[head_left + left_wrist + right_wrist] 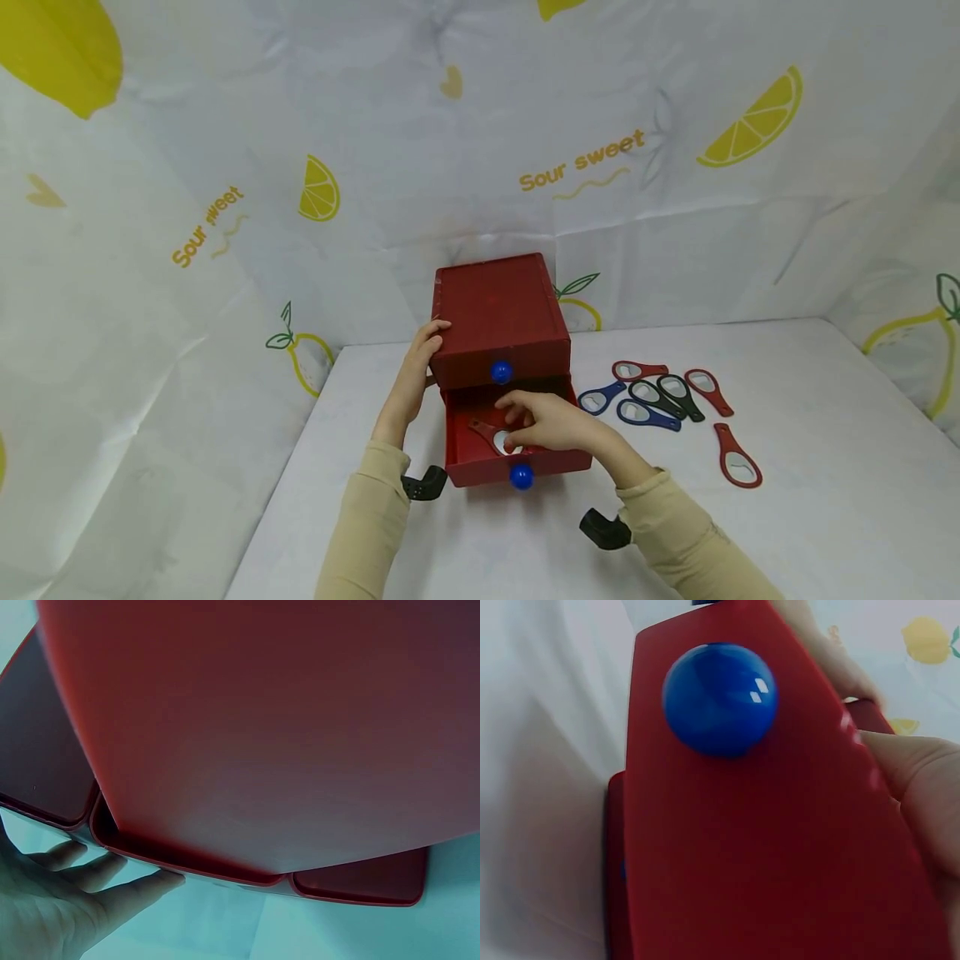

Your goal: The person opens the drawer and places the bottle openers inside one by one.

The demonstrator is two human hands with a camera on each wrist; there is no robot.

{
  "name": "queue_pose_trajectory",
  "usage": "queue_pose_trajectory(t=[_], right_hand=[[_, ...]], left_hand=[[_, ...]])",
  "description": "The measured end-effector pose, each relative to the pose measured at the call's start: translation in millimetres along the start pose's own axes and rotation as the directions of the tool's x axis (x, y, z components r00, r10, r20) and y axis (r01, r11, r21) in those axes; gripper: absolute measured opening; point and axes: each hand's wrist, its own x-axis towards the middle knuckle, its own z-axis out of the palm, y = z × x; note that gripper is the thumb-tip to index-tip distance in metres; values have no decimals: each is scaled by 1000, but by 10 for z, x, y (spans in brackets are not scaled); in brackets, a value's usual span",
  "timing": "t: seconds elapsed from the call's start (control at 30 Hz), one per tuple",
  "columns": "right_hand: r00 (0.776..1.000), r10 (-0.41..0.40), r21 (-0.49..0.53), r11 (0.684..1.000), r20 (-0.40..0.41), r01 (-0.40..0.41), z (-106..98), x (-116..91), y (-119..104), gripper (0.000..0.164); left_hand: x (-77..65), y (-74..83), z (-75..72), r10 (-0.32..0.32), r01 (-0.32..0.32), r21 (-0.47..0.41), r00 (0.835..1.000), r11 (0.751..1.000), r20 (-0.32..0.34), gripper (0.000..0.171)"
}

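Note:
A red cabinet (498, 304) stands on the table with its lower drawer (461, 454) pulled out. My left hand (411, 375) rests against the cabinet's left side, fingertips at its top edge. In the left wrist view, those fingers (146, 889) extend along the red wall. My right hand (551, 421) is over the open drawer, thumb and fingers apart and bent downward. Beneath it lies a red paddle-shaped tool (486, 432) with a round pale head, partly covered by the thumb. The right wrist view shows the drawer front with its blue knob (720, 700).
Right of the cabinet lie several similar flat tools: blue (651, 415), black (681, 396) and red (708, 392). Another red one (738, 462) lies apart, nearer the front. A blue knob (501, 372) marks the shut upper drawer. A lemon-print sheet (450, 167) hangs behind.

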Motion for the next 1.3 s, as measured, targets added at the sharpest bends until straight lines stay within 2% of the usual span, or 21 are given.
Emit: queue_pose_trajectory(t=[0.13, 0.3, 0.47, 0.73, 0.9, 1.1, 1.2, 1.3], right_hand=[[999, -34, 46, 998, -35, 35, -64, -121, 26, 43], [991, -35, 132, 990, -133, 52, -147, -313, 121, 37], [973, -15, 169, 984, -232, 55, -230, -555, 265, 34], [933, 4, 153, 987, -359, 54, -375, -986, 598, 26], [906, 66, 147, 989, -418, -4, -475, -1253, 797, 26], [871, 132, 72, 991, -473, -111, -556, -1546, 1048, 28], [852, 192, 38, 979, -488, -199, -599, -1655, 1148, 32], [829, 256, -6, 955, -498, -298, -631, -1716, 1234, 36]], left_hand=[[11, -22, 8, 4, -4, -5, 1000, 1000, 6, 37], [11, -35, 16, 1, -1, -4, 1000, 1000, 13, 38], [7, -35, 21, 0, 0, 1, 1000, 1000, 12, 37], [-21, -42, 21, -2, 2, 4, 1000, 1000, 11, 37], [-23, -42, 27, 2, -2, -2, 1000, 1000, 10, 38], [-19, -35, 22, 10, -10, -2, 1000, 1000, 10, 38], [-17, -26, 14, 13, -13, 3, 1000, 1000, 6, 38], [-14, -25, 3, 15, -15, 1, 1000, 1000, 1, 38]])
